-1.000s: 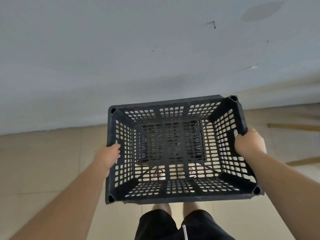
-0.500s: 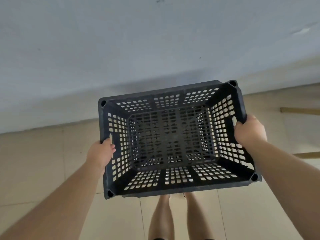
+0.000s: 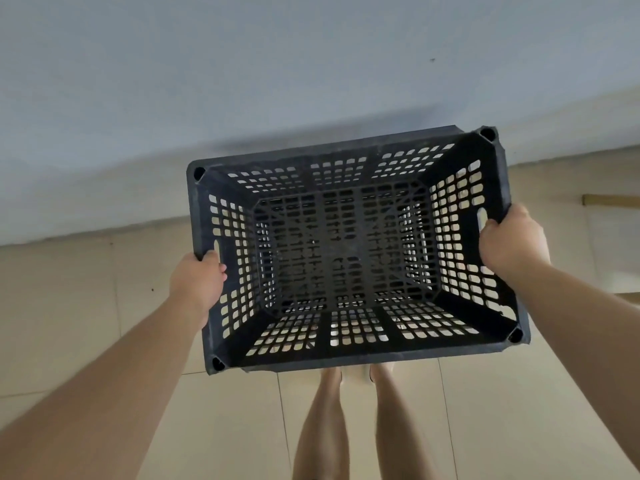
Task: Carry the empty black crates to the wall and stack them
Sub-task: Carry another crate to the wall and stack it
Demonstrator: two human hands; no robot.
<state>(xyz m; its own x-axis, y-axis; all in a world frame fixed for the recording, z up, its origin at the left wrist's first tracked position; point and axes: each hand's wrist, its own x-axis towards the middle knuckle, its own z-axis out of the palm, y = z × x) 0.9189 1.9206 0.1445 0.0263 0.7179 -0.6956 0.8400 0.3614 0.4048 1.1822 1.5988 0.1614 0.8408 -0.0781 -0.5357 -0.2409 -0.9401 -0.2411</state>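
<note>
Crate (image 3: 346, 258) is black moulded plastic with lattice walls and floor and nothing inside, so it should be light enough for one person. The shell looks stiff and won't flex much. It isn't fragile, and a knock against the wall (image 3: 242, 81) would do no harm. The plastic is smooth, but the thick rim and the many holes give plenty of purchase, so slip risk is small. The best hold is at the two short ends, by the left handle slot (image 3: 216, 245) and the right handle slot (image 3: 481, 216) cut just under the rim, which keeps the load level and balanced. That is about where the hands are. The left hand (image 3: 199, 282) is clamped on the left end wall just below its slot, thumb on the inner face. The right hand (image 3: 512, 240) grips the right end wall beside its slot. The fingers sit on the outer faces out of view, probably hooked under the rim, but I can't confirm. The hands are well apart with the crate between them, held out in front of the body, open side up. The crate is off the floor (image 3: 69, 323), above the person's legs (image 3: 322, 420), with its far long side near the wall close to the wall-floor joint. No second crate is visible to stack on. A wooden strip (image 3: 609, 199) lies on the floor to the right.
</note>
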